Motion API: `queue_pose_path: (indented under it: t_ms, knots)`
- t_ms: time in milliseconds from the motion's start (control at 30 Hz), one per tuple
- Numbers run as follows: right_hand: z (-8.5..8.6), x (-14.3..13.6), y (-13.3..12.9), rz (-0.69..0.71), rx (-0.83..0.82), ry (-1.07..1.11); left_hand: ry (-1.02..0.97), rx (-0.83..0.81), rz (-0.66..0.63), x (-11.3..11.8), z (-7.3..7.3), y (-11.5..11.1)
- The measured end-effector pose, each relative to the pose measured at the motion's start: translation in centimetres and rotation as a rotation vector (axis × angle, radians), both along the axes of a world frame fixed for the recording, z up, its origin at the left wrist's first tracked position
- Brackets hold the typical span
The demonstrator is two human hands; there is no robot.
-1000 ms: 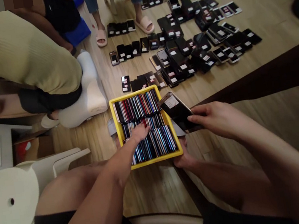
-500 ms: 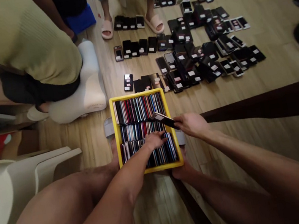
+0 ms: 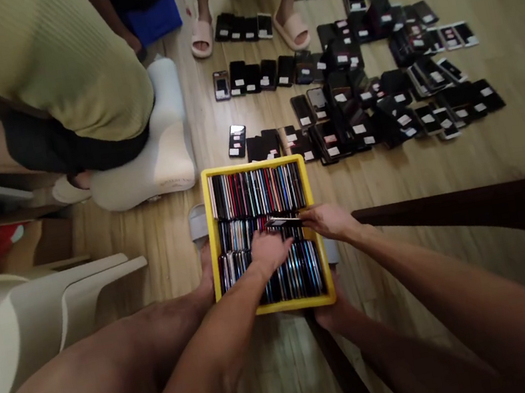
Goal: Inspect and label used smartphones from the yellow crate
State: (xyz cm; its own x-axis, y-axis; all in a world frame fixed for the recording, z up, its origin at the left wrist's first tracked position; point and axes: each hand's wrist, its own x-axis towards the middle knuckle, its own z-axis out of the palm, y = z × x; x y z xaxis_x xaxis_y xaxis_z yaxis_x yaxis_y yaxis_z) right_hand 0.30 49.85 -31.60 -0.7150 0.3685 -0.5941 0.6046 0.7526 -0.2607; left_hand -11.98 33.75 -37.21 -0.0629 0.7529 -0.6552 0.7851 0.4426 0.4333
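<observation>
Phone (image 3: 283, 221) is being pinched in your right hand (image 3: 328, 220) over the yellow crate's (image 3: 292, 305) middle row — your left hand (image 3: 270, 249) is hanging over the packed rows, its grip impossible to tell. Beyond, labelled phones (image 3: 352, 99) are covering wood-grain floor (image 3: 162, 248); a white cushion (image 3: 172, 155) and pale chair (image 3: 81, 296) are occupying your left side.

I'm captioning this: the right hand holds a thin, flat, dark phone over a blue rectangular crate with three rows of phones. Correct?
It is a yellow rectangular crate, not blue, as the head view shows. The right hand does hold the thin, flat, dark phone over its three rows of phones.
</observation>
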Motion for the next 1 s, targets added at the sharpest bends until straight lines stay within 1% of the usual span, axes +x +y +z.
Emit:
queue_pose_path:
  t_ms: [100,167,233,300,400,467,567,667,800,900,1000]
  knots:
    - [-1.0,-0.1,-0.2,-0.002,0.016,0.002,0.063,-0.052,0.052,-1.6,-0.4,-2.3]
    - [-1.4,-0.1,-0.6,-0.015,0.039,-0.004,0.054,-0.105,0.057,-2.4,-0.7,-2.6]
    - [-1.6,-0.3,-1.2,-0.02,0.061,-0.018,0.036,-0.141,0.064,-3.4,-0.9,-1.9]
    - [-1.9,-0.7,-1.8,-0.021,0.086,-0.041,0.033,-0.139,0.085,-4.9,-1.0,-0.7]
    - [-2.7,-1.5,-2.7,-0.01,0.118,-0.062,0.053,-0.092,0.139,-7.5,-1.3,0.9]
    - [-3.4,-1.9,-3.0,0.011,0.132,-0.054,0.066,-0.054,0.179,-8.9,-1.8,1.5]
    - [-4.5,-2.2,-2.8,0.042,0.153,-0.027,0.069,-0.003,0.236,-9.9,-2.7,1.9]
    - [-5.4,-1.9,-2.5,0.073,0.178,0.007,0.076,0.014,0.325,-9.4,-3.6,1.8]
    - [-6.0,-1.5,-2.8,0.082,0.241,0.052,0.102,-0.01,0.473,-7.2,-4.6,1.9]
    - [-5.9,-1.3,-3.1,0.09,0.287,0.085,0.076,-0.011,0.535,-5.1,-5.1,2.1]
    - [-5.5,-0.8,-2.9,0.098,0.336,0.119,0.016,0.025,0.559,-3.3,-5.2,2.1]
